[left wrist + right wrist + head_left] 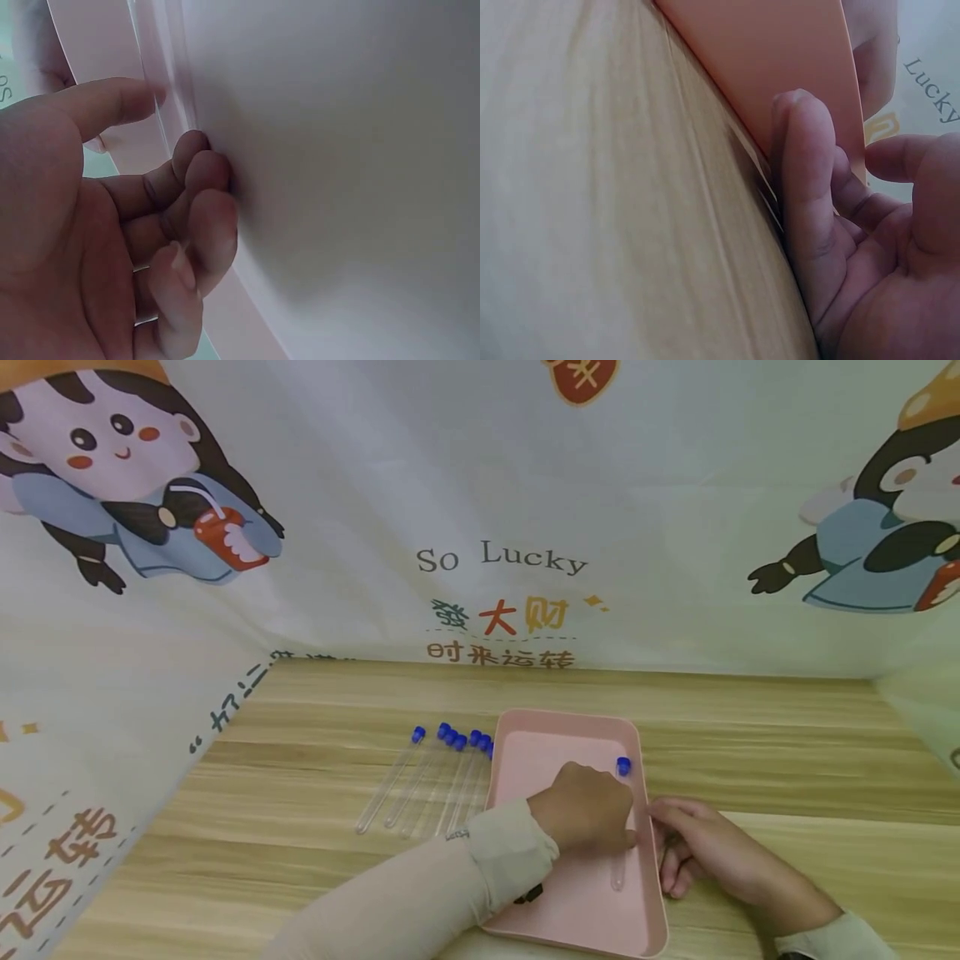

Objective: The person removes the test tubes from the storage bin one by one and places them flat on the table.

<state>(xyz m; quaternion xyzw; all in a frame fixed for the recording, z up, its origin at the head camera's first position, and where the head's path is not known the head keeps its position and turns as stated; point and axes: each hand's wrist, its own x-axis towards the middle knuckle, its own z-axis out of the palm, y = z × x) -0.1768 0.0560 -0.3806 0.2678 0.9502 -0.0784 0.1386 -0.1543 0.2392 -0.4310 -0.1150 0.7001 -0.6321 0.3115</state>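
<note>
Inside the pink tray [566, 922], my left hand [588, 806] reaches down over a clear test tube [618, 872] with a blue cap. That tube lies lengthwise along the tray's right wall, cap towards the back. The left wrist view shows the clear tube [157, 45] between the thumb and the curled fingers [214, 225], whose tips are at the tray floor. My right hand [705, 847] holds the tray's right side from outside. In the right wrist view its thumb meets the rim and its bent fingers [806, 150] lie along the outer wall [780, 52].
Left of the tray, several blue-capped test tubes [386, 789] lie side by side on the wood-grain table [262, 860], some partly behind the left sleeve [420, 893]. A printed cloth [360, 510] hangs behind the table and along its sides.
</note>
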